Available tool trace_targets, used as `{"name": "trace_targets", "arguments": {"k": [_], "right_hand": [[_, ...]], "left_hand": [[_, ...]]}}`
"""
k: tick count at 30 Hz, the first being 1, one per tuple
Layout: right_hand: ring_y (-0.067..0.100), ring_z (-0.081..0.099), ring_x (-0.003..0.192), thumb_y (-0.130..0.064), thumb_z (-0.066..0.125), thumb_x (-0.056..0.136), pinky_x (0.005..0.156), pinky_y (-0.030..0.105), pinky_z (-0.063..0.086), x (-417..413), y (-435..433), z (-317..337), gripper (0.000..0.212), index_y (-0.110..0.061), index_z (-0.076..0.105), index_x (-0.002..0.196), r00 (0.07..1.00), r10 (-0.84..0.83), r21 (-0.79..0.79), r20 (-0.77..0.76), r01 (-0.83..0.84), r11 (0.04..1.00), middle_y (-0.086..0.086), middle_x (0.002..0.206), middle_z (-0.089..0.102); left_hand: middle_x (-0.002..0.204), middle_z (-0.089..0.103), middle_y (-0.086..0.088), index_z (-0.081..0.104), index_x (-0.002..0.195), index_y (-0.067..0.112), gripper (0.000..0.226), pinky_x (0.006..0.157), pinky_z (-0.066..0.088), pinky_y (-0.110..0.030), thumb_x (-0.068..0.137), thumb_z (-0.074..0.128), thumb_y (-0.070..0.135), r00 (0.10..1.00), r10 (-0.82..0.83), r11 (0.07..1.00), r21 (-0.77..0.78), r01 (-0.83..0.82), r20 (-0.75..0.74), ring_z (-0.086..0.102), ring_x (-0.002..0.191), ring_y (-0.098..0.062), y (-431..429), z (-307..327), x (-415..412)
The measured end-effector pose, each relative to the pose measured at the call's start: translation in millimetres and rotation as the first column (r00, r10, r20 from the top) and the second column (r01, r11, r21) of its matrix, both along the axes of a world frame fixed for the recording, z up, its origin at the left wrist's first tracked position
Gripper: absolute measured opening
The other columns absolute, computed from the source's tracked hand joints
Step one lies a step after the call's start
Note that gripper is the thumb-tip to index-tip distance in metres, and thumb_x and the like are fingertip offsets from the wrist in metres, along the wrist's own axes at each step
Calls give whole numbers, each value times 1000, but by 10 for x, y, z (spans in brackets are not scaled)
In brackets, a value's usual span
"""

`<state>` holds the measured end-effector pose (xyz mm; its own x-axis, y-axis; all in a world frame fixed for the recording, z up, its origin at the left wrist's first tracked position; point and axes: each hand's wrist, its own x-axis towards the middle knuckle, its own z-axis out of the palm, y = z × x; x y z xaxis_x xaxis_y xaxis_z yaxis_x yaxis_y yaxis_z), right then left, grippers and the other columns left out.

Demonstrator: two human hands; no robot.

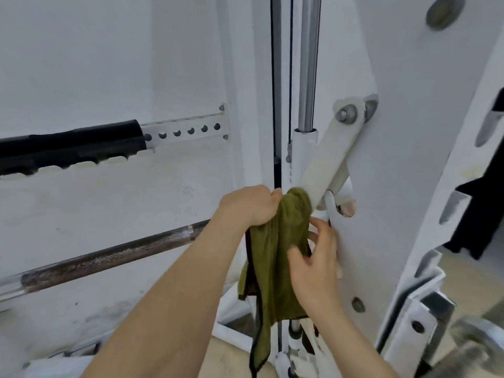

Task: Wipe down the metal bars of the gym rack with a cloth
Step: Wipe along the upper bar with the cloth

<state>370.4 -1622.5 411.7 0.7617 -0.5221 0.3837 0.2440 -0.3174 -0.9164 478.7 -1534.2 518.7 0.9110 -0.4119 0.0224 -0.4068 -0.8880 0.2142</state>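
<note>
No text, label or number can be read anywhere.

Cloth (275, 257): matt olive fabric, dark hem. Lever arm (324, 165) at its 1 o'clock: dull white-painted metal. Guide rod (308, 64): glossy chrome. Barbell (109, 257), 9 o'clock: knurled, rust-mottled steel.

1. Near end of slanted white bar (324, 162): hidden under green cloth (275, 257).
2. Fingertips of left hand (251, 205): out of sight in the cloth folds.
3. Barbell (109, 257): cut by left edge; right end behind the left forearm.
4. Chrome rod (308, 64): cut by top edge.
5. Dark shape (480, 214) at right edge: cut off, cannot identify.
6. Near-right metal part (480, 339): blurred.
</note>
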Motion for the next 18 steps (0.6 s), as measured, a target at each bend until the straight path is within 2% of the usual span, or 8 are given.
{"name": "trace_targets", "arguments": {"k": [2, 4, 6, 8, 10, 13, 16, 18], "right_hand": [[-8, 55, 102, -20, 55, 89, 89, 38, 52, 53, -31, 67, 47, -34, 41, 133, 997, 75, 124, -26, -72, 990, -21, 113, 57], [-1, 63, 92, -22, 50, 91, 82, 38, 54, 128, -86, 110, 36, -36, 51, 124, 992, 121, 190, -26, -114, 975, -18, 98, 67], [6, 65, 88, -22, 47, 91, 81, 42, 55, 159, -129, 120, 29, -38, 58, 113, 989, 140, 162, -48, -131, 978, -14, 93, 69], [4, 64, 84, -20, 48, 90, 77, 39, 55, 147, -134, 81, 32, -47, 58, 105, 986, 154, 111, -59, -147, 983, -15, 91, 68], [1, 65, 83, -16, 53, 88, 72, 31, 54, 96, -100, 13, 41, -56, 54, 98, 972, 213, 119, -97, -201, 972, -20, 92, 68], [8, 69, 83, -16, 62, 80, 66, 29, 56, 3, -86, -67, 41, -54, 54, 95, 918, 368, 208, -150, -335, 919, -12, 94, 72], [3, 68, 86, -35, 67, 76, 62, 20, 53, -7, -186, 26, 24, -48, 60, 95, 889, 449, 282, -91, -409, 868, -17, 94, 70], [-3, 66, 88, -42, 63, 86, 65, 21, 56, 90, -212, 125, 13, -44, 63, 99, 906, 421, 358, -35, -382, 852, -23, 94, 69]], "left_hand": [[114, 63, -11, 61, 108, 15, 57, 76, 39, -36, 99, 16, 48, 997, 29, 998, 45, -33, 71, 55, 92, -27, -190, 8, 23], [89, 62, -7, 57, 89, 18, 48, 63, 33, -33, 101, 18, 44, 927, 5, 999, 48, -25, 375, 54, 73, -26, -244, -112, -86], [82, 55, -1, 54, 96, 19, 40, 57, 31, -33, 102, 22, 42, 803, -40, 999, 36, 23, 594, 56, 68, -27, -156, -271, -284], [114, 59, -4, 49, 128, 21, 35, 79, 42, -39, 101, 33, 35, 749, -76, 997, 36, 70, 658, 60, 100, -27, -33, -447, -419], [146, 43, -10, 36, 145, 16, 51, 110, 28, -48, 95, 45, 22, 725, -112, 993, 52, 105, 679, 40, 135, -28, 84, -582, -534], [150, 39, -10, 46, 140, 13, 58, 112, 28, -45, 83, 57, 8, 685, -179, 971, 14, 239, 706, 36, 139, -27, 297, -825, -761], [134, 58, 3, 57, 128, 24, 58, 95, 49, -34, 76, 67, -1, 791, 8, 897, -353, 264, 612, 53, 123, -16, 489, -1026, -924], [118, 57, 17, 52, 120, 35, 47, 88, 50, -22, 82, 69, 12, 892, 203, 720, -679, 145, 405, 54, 110, -4, 473, -987, -931]]}}
